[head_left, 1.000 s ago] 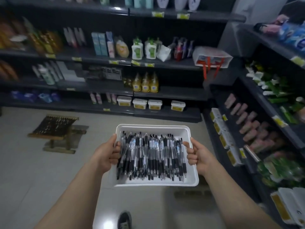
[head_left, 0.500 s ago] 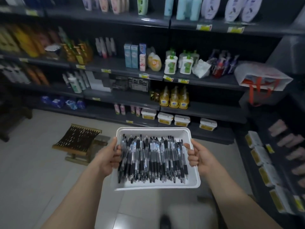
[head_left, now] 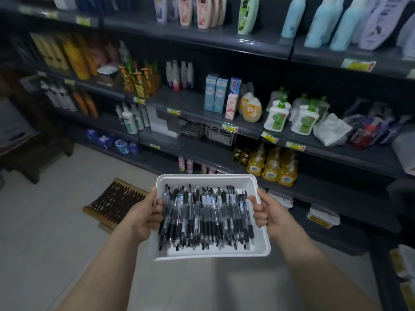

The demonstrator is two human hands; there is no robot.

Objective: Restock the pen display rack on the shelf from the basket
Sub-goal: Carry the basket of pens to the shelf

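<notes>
A white plastic basket (head_left: 207, 179) is held level in front of me, filled with several black-and-clear pens (head_left: 205, 217) lying side by side. My left hand (head_left: 146, 213) grips the basket's left rim, thumb on top. My right hand (head_left: 268, 213) grips the right rim the same way. Beyond the basket, on the middle shelf, stands a dark pen display rack (head_left: 207, 132) with a white stepped stand (head_left: 161, 123) to its left; the rack's contents are too dim to make out.
Dark store shelves (head_left: 247, 129) run across the view with soap bottles (head_left: 277, 114), yellow bottles (head_left: 272, 168) and boxes (head_left: 216, 93). A low wooden stool (head_left: 114, 200) stands on the pale tiled floor at the left. Another shelf unit (head_left: 388, 254) closes the right side.
The view has swung left and moved closer to the shelves, so the pen rack now sits larger above the basket. Both hands keep the same grip on the basket.
</notes>
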